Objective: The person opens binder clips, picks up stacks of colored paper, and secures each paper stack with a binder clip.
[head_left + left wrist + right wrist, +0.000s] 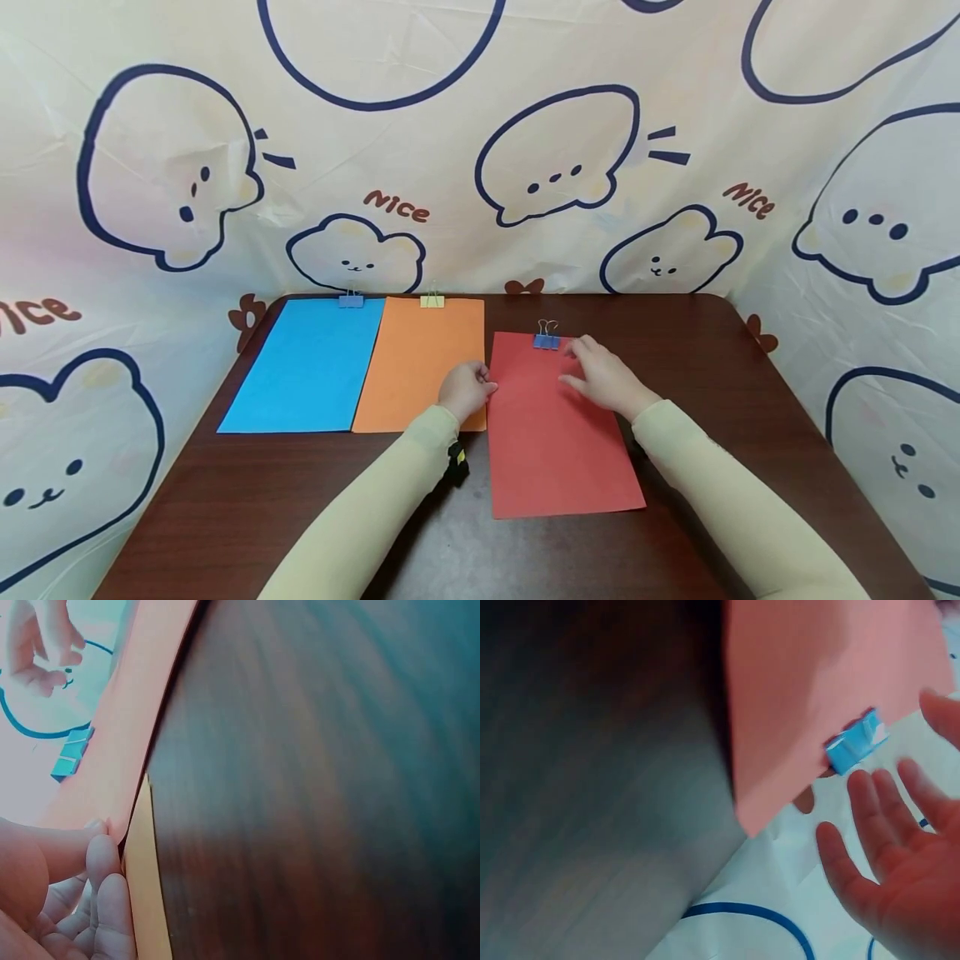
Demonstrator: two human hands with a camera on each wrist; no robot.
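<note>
A red sheet of paper (555, 450) with a blue binder clip (547, 341) on its far edge lies at a slight slant on the right. My left hand (467, 390) pinches its left edge between thumb and fingers, as the left wrist view also shows at close range. My right hand (606, 382) is over the sheet's upper right part, fingers spread and loosely bent. In the right wrist view, that hand's fingers (870, 802) are beside the clip (856, 742), apart from it. Whether the sheet is single or a stack is unclear.
To the left, a blue sheet (307, 358) under a blue clip (350, 301) and an orange sheet (423, 358) under a pale yellow clip (432, 301) lie side by side. The dark wooden table (720, 350) meets a printed cloth (555, 258) at the back and sides.
</note>
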